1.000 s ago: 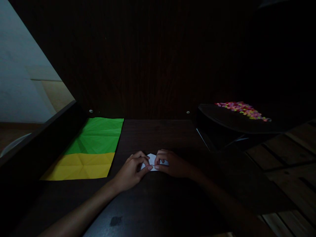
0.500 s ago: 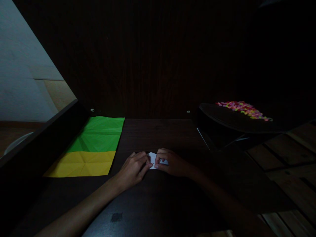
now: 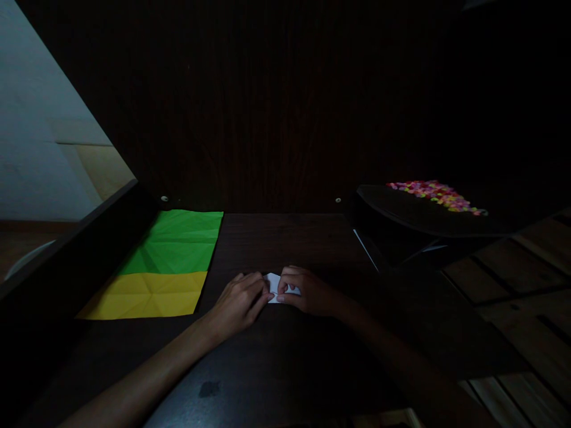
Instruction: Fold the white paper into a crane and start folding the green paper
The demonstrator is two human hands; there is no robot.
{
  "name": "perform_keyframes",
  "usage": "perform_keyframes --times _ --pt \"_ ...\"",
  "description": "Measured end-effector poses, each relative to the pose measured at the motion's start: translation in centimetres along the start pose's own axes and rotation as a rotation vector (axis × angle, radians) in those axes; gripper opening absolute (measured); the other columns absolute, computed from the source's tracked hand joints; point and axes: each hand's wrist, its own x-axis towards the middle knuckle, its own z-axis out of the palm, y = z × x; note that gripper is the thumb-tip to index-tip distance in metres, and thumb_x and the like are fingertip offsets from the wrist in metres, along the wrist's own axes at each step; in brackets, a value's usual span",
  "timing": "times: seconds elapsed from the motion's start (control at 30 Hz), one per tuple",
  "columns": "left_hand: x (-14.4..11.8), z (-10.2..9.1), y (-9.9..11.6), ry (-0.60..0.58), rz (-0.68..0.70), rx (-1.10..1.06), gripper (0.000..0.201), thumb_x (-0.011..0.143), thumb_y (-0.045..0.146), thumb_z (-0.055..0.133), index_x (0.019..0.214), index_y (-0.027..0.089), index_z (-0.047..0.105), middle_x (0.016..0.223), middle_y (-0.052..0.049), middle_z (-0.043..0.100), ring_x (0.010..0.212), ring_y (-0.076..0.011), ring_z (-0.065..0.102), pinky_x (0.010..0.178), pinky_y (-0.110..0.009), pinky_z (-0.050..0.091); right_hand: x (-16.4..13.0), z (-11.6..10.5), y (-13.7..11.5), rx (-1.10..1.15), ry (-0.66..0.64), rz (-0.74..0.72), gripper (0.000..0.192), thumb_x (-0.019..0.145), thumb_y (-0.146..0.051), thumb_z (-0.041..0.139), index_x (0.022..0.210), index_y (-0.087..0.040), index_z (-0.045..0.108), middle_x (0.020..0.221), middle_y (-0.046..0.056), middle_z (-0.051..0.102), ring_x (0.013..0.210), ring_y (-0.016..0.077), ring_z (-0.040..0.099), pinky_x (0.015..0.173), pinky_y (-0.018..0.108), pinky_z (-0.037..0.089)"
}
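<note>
- Folded white paper (image 3: 273, 284) lies on the dark wooden table (image 3: 285, 244), between the person's two hands; its top comes to a blunt peak, and fingers cover its sides.
- Left hand (image 3: 241, 299): its grip is closed on the paper's left side, thumb tip at the lower edge, fingers bent over it.
- Right hand (image 3: 306, 290): its grip pinches the same paper from the right, index finger curled down towards the thumb; the two thumb tips nearly meet.
- Left of the left hand, and apart from it, creased coloured paper lies flat: a green part (image 3: 178, 241) farther off, a yellow part (image 3: 147, 294) nearer. Whether these are separate sheets, I cannot tell.
- Behind the table stands a dark wood panel (image 3: 267, 119) with two pale screw heads (image 3: 165, 198) low on it.
- To the right, a cluster of small pink, red and yellow pieces (image 3: 437, 194) sits on a dark, curved-edged object (image 3: 401, 213), too dim to identify.
- Wooden slats (image 3: 508, 297) show at the far right.
</note>
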Motion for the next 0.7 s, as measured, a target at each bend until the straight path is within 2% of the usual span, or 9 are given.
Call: perform_keyframes --times 0.37,0.5,0.7 --pt "-0.1 -0.1 -0.7 0.038 0.022 -0.093 0.010 0.094 0.024 0.053 0.088 0.020 0.061 0.087 -0.004 0.064 0.084 -0.0204 0.059 0.080 -0.034 0.043 -0.4 -0.3 0.9 -0.021 -0.049 -0.066 0.009 0.083 -0.009 0.067 0.086 -0.017 0.064 0.089 0.003 0.058 0.083 0.0166 0.055 0.074 0.027 0.041" --pt "-0.1 -1.1 -0.9 -0.032 0.036 -0.142 0.010 0.094 0.021 0.052 0.096 0.020 0.062 0.093 -0.005 0.065 0.089 -0.0212 0.058 0.085 -0.035 0.044 -0.4 -0.6 1.0 -0.025 -0.075 -0.090 0.011 0.084 -0.010 0.066 0.092 -0.017 0.066 0.093 0.004 0.060 0.089 0.0177 0.056 0.079 0.029 0.042" --pt "-0.5 -2.5 -1.2 -0.109 0.071 -0.217 0.024 0.094 0.016 0.051 0.114 0.023 0.060 0.107 -0.006 0.066 0.100 -0.0218 0.057 0.090 -0.036 0.044 -0.3 -0.7 0.9 -0.038 -0.098 -0.116 0.014 0.087 -0.014 0.064 0.100 -0.018 0.070 0.096 0.005 0.061 0.092 0.0181 0.057 0.082 0.030 0.043"
